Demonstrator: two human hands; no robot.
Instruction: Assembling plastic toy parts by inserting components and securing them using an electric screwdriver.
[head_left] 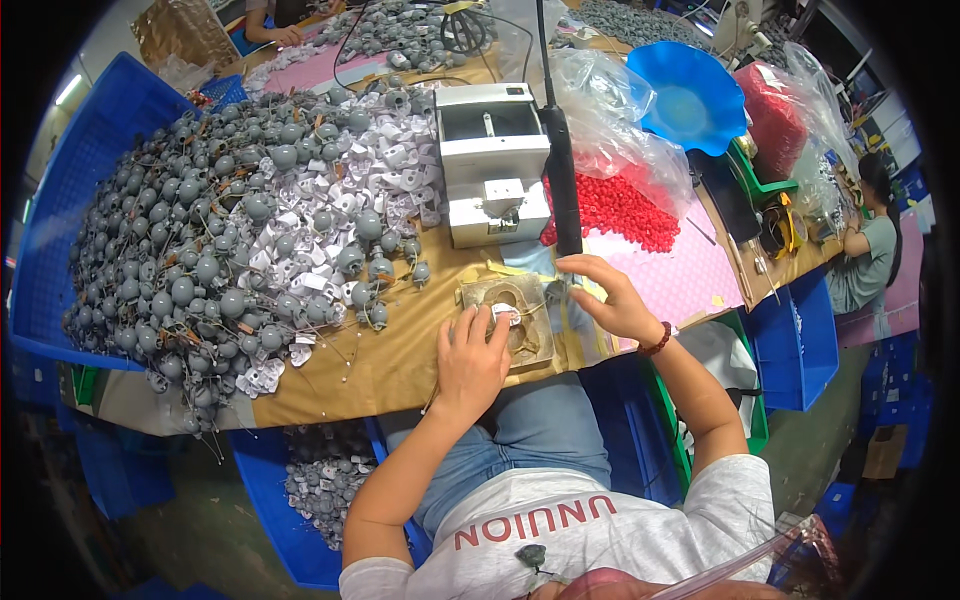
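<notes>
In front of me lies a square tan fixture block (540, 343) with rounded recesses. A small white plastic part (507, 312) sits in its upper recess. My left hand (468, 365) reaches over the block's left side, fingers bent and closed against the white part; the thumb is hidden. Above the block's right side hangs a black power screwdriver (563, 190), pointing down. My right hand (618, 303) is beside its lower end, thumb and forefinger apart, with nothing seen between them.
Grey round parts with wires (180, 270) spill from a blue crate (60, 230) at left, beside white plastic parts (290, 235). A white-and-grey machine (493, 160) stands behind the fixture. Red caps (625, 215) lie on pink sheeting (700, 265), near a blue bowl (690, 95). Other people work farther off.
</notes>
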